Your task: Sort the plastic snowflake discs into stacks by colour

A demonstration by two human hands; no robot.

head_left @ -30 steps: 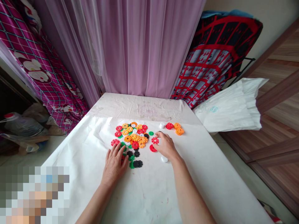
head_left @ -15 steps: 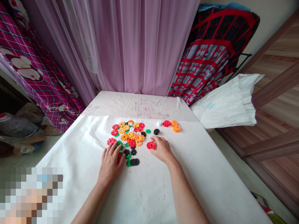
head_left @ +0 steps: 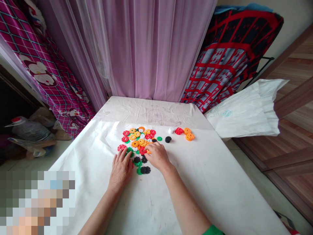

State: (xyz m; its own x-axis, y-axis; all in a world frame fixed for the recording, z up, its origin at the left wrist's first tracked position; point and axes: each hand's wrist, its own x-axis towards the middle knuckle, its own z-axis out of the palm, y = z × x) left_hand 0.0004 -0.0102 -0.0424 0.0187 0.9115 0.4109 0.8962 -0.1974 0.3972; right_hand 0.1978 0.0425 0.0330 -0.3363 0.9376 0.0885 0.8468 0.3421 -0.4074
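A loose pile of flower-shaped plastic discs, with orange discs point(head_left: 142, 142) near its middle, lies on the white-covered table. My left hand point(head_left: 121, 169) rests at the pile's near left edge, fingers spread, its tips touching a green disc point(head_left: 130, 151). At the near right side my right hand point(head_left: 158, 156) has its fingers bent around red discs, beside a red disc point(head_left: 142, 150) in the pile; the fingers partly hide what they grip. Black discs point(head_left: 145, 170) and green ones lie between the hands.
Right of the pile sit a green disc point(head_left: 159, 138), a black stack point(head_left: 168, 139), a white stack point(head_left: 171, 130), a red stack point(head_left: 179, 131) and orange stacks point(head_left: 189, 136). A white bag point(head_left: 246, 111) stands at the table's right edge. Purple curtains point(head_left: 149, 49) hang behind.
My right hand has moved left to the pile from the spot where it held red discs. The red discs are gone from that spot. My left hand stays at the pile.
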